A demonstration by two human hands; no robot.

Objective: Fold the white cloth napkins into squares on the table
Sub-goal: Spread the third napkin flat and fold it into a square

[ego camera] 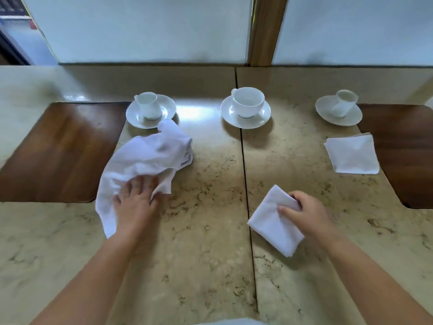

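A crumpled, unfolded white napkin point(145, 165) lies on the marble table point(210, 231) at centre left. My left hand point(137, 202) rests on its near part, fingers curled into the cloth. A folded white napkin square point(271, 224) sits right of the table's seam, tilted like a diamond. My right hand point(304, 212) pinches its right corner between thumb and fingers. Another folded napkin square point(352, 154) lies flat at the far right, untouched.
Three white cups on saucers stand along the back: left cup point(148, 106), middle cup point(248, 102), right cup point(344, 104). Dark wooden panels sit at the left point(58, 151) and right point(405, 156) of the table. A wall with a brass strip point(264, 31) rises behind.
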